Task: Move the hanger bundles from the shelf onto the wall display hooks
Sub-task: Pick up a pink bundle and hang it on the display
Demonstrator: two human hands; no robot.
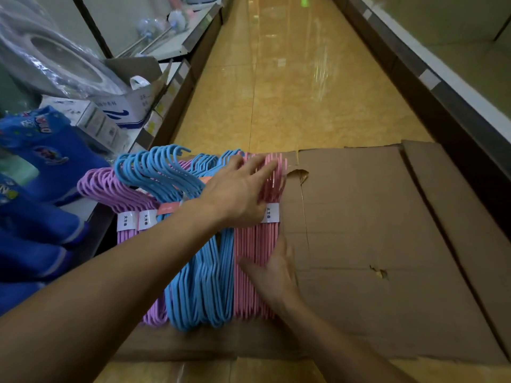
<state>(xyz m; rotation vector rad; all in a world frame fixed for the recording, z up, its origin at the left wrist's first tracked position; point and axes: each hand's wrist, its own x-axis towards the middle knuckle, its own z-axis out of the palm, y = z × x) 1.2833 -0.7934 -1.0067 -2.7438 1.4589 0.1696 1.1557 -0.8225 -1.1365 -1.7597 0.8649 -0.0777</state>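
Three kinds of hanger bundles lie side by side on a flattened cardboard sheet [373, 217] on the floor: purple [110, 189], blue [204, 272] and pink [254, 244], each wrapped with a white paper label. My left hand [237, 192] reaches across the blue hangers and rests with straight fingers on the upper part of the pink bundle. My right hand [276, 277] lies against the pink bundle's lower right side, thumb on top and fingers along its edge. No wall hooks are in view.
A low shelf on the left holds blue printed bags [41, 161], white boxes [124, 106] and plastic-wrapped goods [55, 59]. Another shelf base [442, 92] runs along the right. A yellow tiled aisle [290, 78] stretches ahead.
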